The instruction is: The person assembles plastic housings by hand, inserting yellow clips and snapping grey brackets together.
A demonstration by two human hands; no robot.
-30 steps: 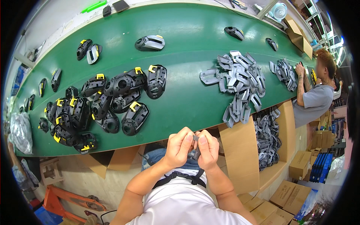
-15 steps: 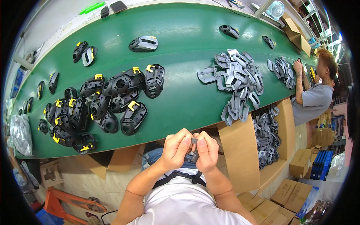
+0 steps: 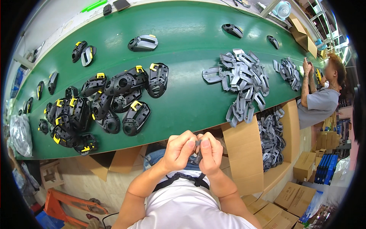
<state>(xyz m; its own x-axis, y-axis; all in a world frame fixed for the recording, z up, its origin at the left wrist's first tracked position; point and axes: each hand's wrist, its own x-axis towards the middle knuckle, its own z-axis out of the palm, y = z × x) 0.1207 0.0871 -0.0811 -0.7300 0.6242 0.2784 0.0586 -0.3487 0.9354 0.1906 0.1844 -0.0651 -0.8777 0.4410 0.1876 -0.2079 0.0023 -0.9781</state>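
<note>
Clock bearings taken from the two hands.

Nine o'clock: a crumpled clear plastic bag point(image 3: 21, 135) is resting at the table's left end; contents cannot be told. Ten o'clock: a heap of black moulded-plastic shells with yellow clips point(image 3: 102, 105) is lying on the long green tabletop point(image 3: 187, 99). Between eight and nine, brown cardboard flaps point(image 3: 127, 158) are showing below the edge; whatever they enclose is staying in shadow.

Centre: the left hand point(image 3: 179, 150) is pinching a small dark-grey plastic-looking piece point(image 3: 198, 142), thumb pressing against curled fingers. The right hand point(image 3: 210, 152) is gripping it from the opposite side, equally closed. The piece is sitting between the thumbs, off the tabletop, mostly hidden. Judged by look: light, fairly stiff, smooth enough to slip, thin parts possibly snapping under hard bending; opposite edges are offering the best hold.

One o'clock: a loose pile of grey elongated plastic frames point(image 3: 244, 76) is spreading on the green. Three o'clock: an open brown cardboard box point(image 3: 244, 156) is holding many jumbled grey parts point(image 3: 271, 143). Four o'clock: brown cartons point(image 3: 293, 202) are standing on the floor, contents unseen.
</note>
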